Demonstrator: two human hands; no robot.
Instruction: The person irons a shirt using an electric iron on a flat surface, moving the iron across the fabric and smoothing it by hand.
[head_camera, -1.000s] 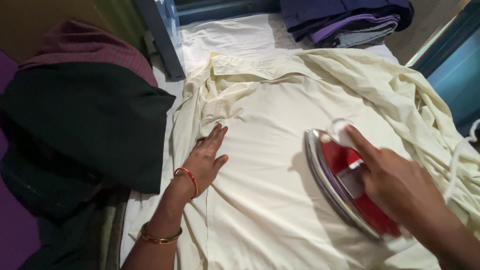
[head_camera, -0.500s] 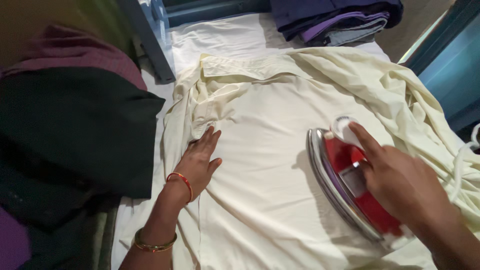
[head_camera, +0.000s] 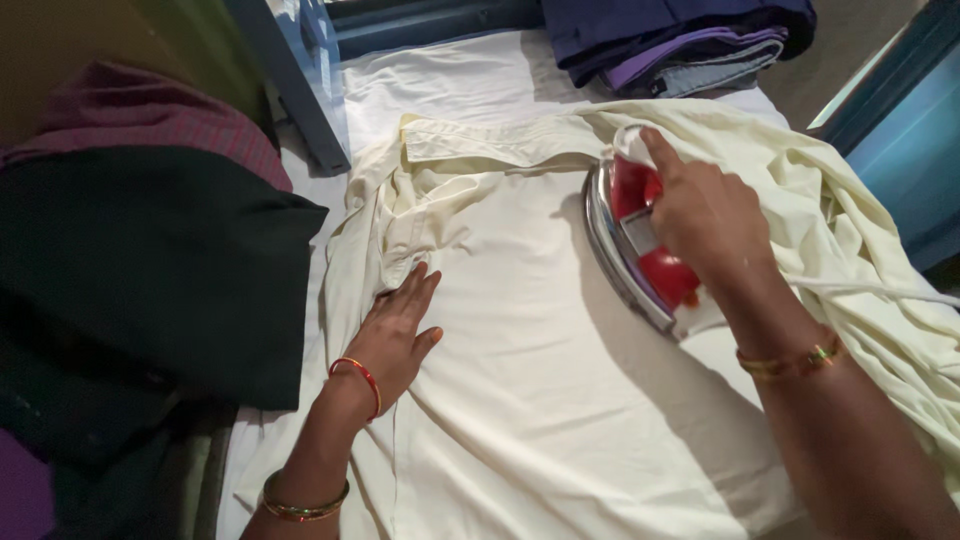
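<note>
Moved since half a second ago: red iron (head_camera: 640, 240), then low and right on the cloth, now up near the collar band of the cream shirt (head_camera: 560, 380), nose just beside the collar seam. Right hand (head_camera: 705, 215) wrapped around the iron's handle, fingers closed on it, index finger stretched forward along the top. Left hand (head_camera: 395, 335) much where it was, pressed flat on the shirt's left side below the bunched folds, fingers spread and straight, gripping nothing. Spread across a white-covered board (head_camera: 440, 85), the shirt: smooth and flat through the middle, crumpled at the upper left by the collar, loose folds heaped along the right edge. White cord (head_camera: 870, 290) trailing from the iron over those folds. Dark cloth (head_camera: 150, 260) piled to the left, folded dark and purple garments (head_camera: 680, 40) stacked at the top.
</note>
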